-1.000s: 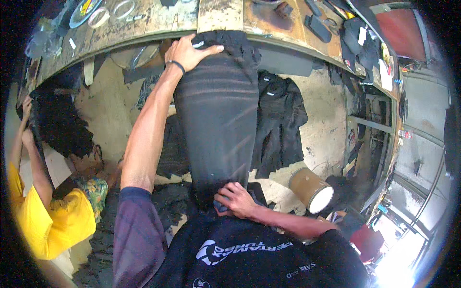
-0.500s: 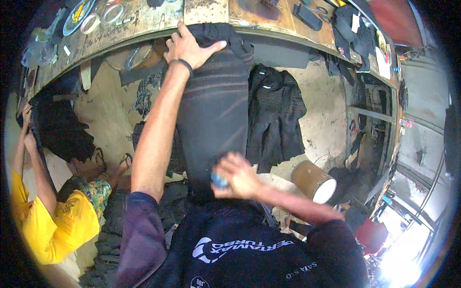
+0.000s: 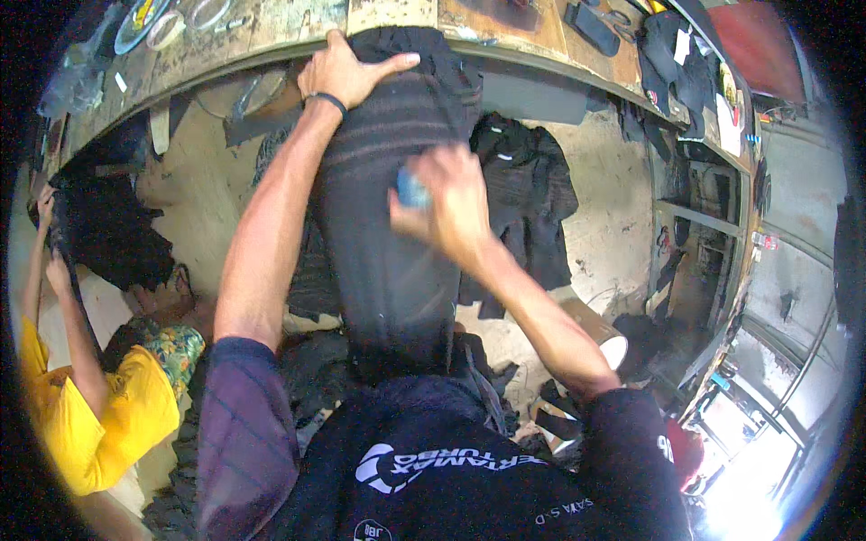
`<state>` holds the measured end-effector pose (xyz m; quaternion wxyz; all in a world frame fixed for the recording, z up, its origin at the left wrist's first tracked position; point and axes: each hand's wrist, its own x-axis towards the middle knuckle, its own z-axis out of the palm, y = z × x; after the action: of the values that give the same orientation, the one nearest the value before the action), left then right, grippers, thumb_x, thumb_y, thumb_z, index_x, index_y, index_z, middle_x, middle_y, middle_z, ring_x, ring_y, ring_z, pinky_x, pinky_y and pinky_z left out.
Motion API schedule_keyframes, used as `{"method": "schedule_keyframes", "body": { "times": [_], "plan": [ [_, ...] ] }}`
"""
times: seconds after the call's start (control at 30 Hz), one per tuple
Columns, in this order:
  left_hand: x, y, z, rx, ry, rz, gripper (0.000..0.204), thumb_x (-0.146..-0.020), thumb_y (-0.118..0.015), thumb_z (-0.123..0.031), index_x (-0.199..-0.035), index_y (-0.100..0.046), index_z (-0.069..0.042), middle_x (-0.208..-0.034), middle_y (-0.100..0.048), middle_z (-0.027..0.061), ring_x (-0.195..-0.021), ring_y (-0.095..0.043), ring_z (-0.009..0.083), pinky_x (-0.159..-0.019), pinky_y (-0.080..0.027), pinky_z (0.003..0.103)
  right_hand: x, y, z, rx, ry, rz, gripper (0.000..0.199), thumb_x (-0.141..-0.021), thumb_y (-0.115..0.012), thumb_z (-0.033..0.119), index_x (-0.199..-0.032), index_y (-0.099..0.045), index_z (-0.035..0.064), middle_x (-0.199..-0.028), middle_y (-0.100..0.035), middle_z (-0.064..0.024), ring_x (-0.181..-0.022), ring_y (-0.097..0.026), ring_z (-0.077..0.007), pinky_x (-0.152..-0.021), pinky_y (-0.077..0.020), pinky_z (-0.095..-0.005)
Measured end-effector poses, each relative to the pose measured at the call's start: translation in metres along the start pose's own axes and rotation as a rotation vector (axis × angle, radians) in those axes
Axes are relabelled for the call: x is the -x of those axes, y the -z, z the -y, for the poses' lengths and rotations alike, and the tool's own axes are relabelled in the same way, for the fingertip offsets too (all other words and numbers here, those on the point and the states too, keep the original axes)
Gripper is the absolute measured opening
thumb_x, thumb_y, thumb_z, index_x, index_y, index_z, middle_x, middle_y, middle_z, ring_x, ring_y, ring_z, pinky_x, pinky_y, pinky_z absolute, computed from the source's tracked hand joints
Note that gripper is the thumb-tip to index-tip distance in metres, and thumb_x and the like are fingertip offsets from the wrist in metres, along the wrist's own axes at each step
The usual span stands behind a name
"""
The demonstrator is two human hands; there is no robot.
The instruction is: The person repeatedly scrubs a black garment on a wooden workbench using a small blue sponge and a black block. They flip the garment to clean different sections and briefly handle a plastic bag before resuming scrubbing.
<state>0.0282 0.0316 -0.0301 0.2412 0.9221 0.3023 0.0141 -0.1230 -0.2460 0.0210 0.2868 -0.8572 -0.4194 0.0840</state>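
Note:
A black garment (image 3: 388,243), apparently a trouser leg, is stretched lengthwise in front of me from the table edge towards my body. Pale, faded streaks run across its far part. My left hand (image 3: 341,74) presses on the far left end of the cloth beside the table edge, its thumb stretched out to the right. In my right hand (image 3: 446,203), blurred by motion, is a rounded blue object (image 3: 414,189), held against the middle of the garment. Its exact kind is too smeared to tell.
Along the far side runs a worn wooden table (image 3: 271,27) with tape rolls (image 3: 167,32), scissors (image 3: 622,20) and dark cloth. More black clothes (image 3: 528,189) lie below on the right, near a brown drum (image 3: 591,329). At left, a person in yellow (image 3: 117,415) handles dark fabric.
My right hand has moved with the blue object away from my body, up along the garment towards the streaked part. My left hand stays at the far end, slightly shifted in view.

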Motion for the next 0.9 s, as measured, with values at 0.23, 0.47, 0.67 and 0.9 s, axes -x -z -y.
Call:
{"method": "schedule_keyframes", "body": {
  "times": [0.23,0.47,0.67,0.9],
  "plan": [
    [-0.002,0.009,0.0,0.035,-0.043,0.066,0.141,-0.054,-0.071,-0.102,-0.137,-0.051,0.01,-0.117,-0.073,0.0345,-0.112,-0.074,0.0448,-0.098,-0.058,0.052,0.004,-0.006,0.01,-0.116,0.118,0.108,0.041,-0.07,-0.088,0.03,-0.101,-0.074,0.0085,-0.103,-0.066,-0.0141,-0.106,-0.061,-0.0367,-0.091,-0.0516,-0.0527],
    [0.003,0.029,-0.007,0.058,0.025,0.149,0.143,-0.061,-0.075,-0.094,-0.152,-0.041,0.011,-0.122,-0.071,0.0343,-0.115,-0.071,0.0468,-0.098,-0.058,0.049,0.04,-0.021,0.021,-0.149,0.113,0.443,0.041,-0.072,-0.084,0.027,-0.109,-0.076,0.0113,-0.108,-0.066,-0.0102,-0.108,-0.061,-0.0341,-0.093,-0.0514,-0.0532],
    [0.007,0.031,-0.004,0.11,0.026,0.118,0.14,-0.063,-0.076,-0.092,-0.153,-0.042,0.01,-0.121,-0.073,0.033,-0.117,-0.071,0.0458,-0.1,-0.056,0.051,-0.019,-0.033,0.026,0.179,0.027,-0.17,0.043,-0.065,-0.091,0.025,-0.099,-0.071,0.0096,-0.104,-0.064,-0.0142,-0.099,-0.06,-0.0382,-0.086,-0.0495,-0.0541],
    [0.036,0.003,0.011,0.011,-0.479,-0.611,0.074,-0.086,-0.08,-0.059,-0.147,-0.058,-0.023,-0.138,-0.053,0.015,-0.133,-0.052,0.0341,-0.105,-0.04,0.058,0.014,-0.012,0.013,-0.181,0.094,0.293,0.049,-0.075,-0.087,0.041,-0.1,-0.069,0.002,-0.103,-0.066,-0.0208,-0.103,-0.063,-0.0405,-0.092,-0.0528,-0.0516]
  ]
}}
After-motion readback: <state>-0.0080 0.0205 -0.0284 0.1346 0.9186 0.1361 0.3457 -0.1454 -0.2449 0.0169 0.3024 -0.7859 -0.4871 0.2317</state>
